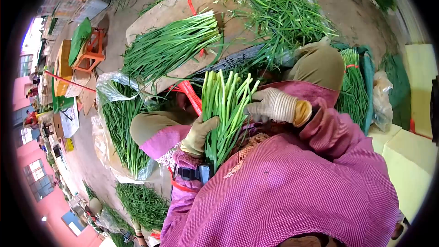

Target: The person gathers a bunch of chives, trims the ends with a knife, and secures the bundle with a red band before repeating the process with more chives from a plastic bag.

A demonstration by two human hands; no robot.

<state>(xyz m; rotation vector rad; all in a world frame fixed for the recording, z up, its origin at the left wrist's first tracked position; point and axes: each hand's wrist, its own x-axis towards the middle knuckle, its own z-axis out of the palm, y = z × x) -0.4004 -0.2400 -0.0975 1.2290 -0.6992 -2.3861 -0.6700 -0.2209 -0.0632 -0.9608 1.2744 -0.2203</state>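
A bunch of garlic chives (224, 114) stands upright in front of my chest, its pale cut stalk ends at the top. My left hand (201, 135), in a cream work glove, is closed around the bunch's left side. Against its right edge, my right hand (272, 105), in a ribbed glove, has curled fingers gripping the outer stalks; its fingertips are partly hidden. Just behind the bunch lie red tie strips (190, 96). A larger pile of chives (173, 45) rests on the board (160, 13) ahead of my knees.
Loose chives (283, 13) are heaped at the board's far right. A plastic-lined bag of chives (123, 128) stands on my left, and a tied bundle (354, 87) on my right. An orange stool (93, 50) is farther left. More chives (141, 203) lie on the floor.
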